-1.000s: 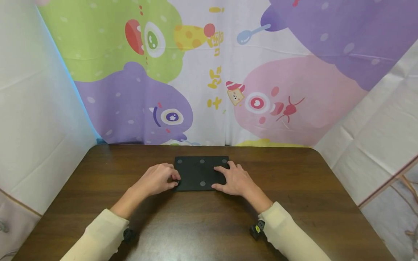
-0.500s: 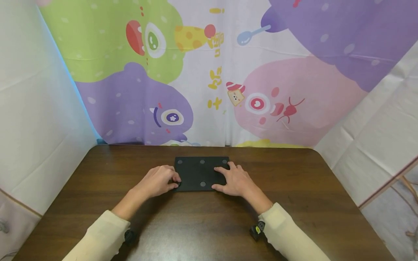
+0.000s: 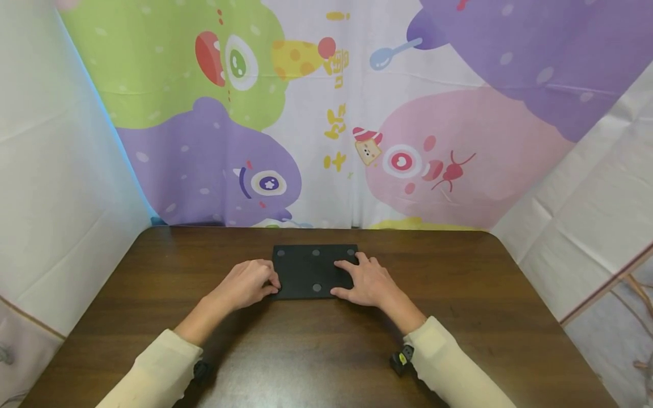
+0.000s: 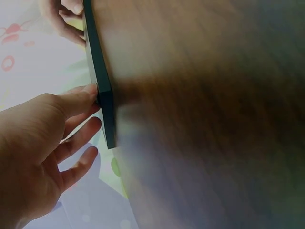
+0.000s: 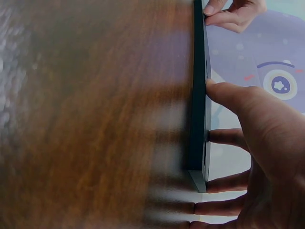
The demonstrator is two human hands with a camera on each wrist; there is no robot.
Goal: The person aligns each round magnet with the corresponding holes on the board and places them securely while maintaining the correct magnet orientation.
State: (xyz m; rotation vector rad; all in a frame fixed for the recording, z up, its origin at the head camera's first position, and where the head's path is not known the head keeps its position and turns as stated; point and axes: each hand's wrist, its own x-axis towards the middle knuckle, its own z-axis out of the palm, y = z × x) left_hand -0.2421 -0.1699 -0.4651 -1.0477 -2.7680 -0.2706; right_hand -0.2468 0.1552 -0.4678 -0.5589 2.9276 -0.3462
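Note:
A flat black rectangular board (image 3: 298, 272) lies on the wooden table, with several round grey discs set in its upper face. At its near left corner, my left hand (image 3: 250, 283) pinches a small dark piece between thumb and forefinger, close against the face. The fingertips hide most of that piece, and I cannot tell its kind. In the left wrist view the other fingers (image 4: 81, 167) of this hand hang loosely bent beside the board's end. My right hand (image 3: 372, 281) rests spread over the right end, thumb (image 5: 224, 90) near the front edge and fingers toward the back.
The brown table (image 3: 316, 351) extends around the board on all sides. Behind it hangs a cartoon-printed curtain (image 3: 331, 198), and pale cloth walls (image 3: 76, 198) stand at both sides. Small black wrist devices (image 3: 402, 360) sit at the sleeve cuffs.
My left fingertips have drawn slightly closer together at the board's near left corner. The right hand and the board stay in place.

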